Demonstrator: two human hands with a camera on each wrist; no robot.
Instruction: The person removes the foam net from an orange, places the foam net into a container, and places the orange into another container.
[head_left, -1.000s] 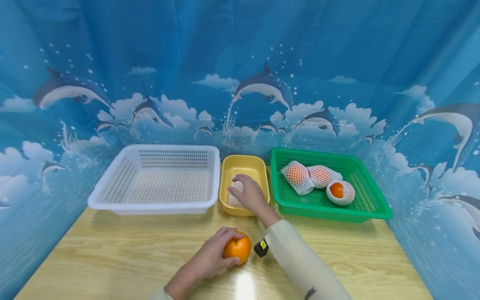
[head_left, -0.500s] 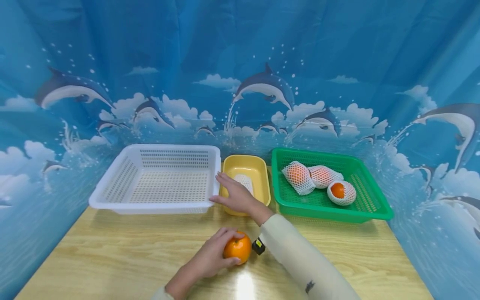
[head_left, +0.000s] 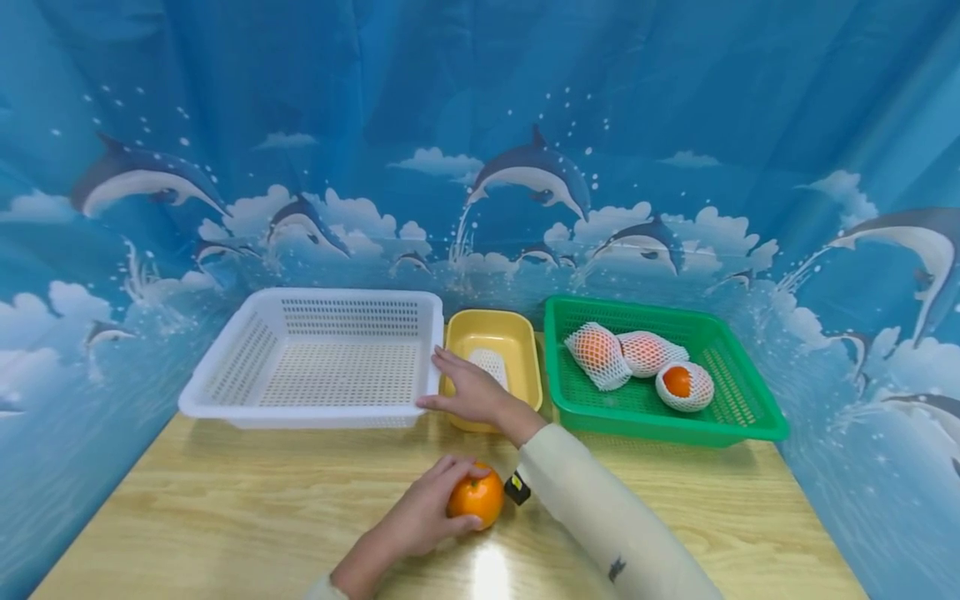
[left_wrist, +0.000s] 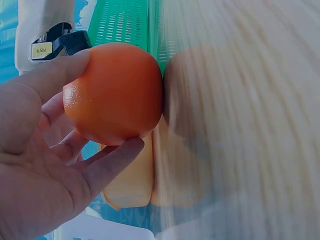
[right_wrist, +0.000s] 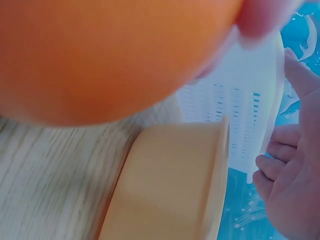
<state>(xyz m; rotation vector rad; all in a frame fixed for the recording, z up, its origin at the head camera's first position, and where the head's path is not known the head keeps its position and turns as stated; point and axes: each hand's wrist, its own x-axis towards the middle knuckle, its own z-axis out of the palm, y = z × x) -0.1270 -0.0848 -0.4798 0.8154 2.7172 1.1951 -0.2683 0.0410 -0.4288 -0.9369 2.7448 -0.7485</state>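
Observation:
My left hand [head_left: 426, 510] holds an orange [head_left: 480, 498] on the wooden table, its thumb and fingers curled round the fruit. The left wrist view shows that orange [left_wrist: 117, 92] from the palm side. My right hand [head_left: 474, 390] is stretched over the front left of a yellow tray [head_left: 525, 367], its fingertips at the right rim of a white basket [head_left: 300, 412]. In the right wrist view its loosely bent fingers [right_wrist: 272, 165] seem to touch that rim. A white foam net sleeve [head_left: 489, 363] lies in the yellow tray, partly hidden by the right hand.
A green basket [head_left: 675, 429] stands at the right, with several fruits [head_left: 651, 353] in white foam nets. A small black device [head_left: 517, 488] sits at the right wrist, close to the orange. A blue dolphin curtain [head_left: 420, 108] hangs behind the table.
My right hand has come out of the yellow tray and moved left to the white basket's rim, with little motion in the last half second. The left hand stays on the orange.

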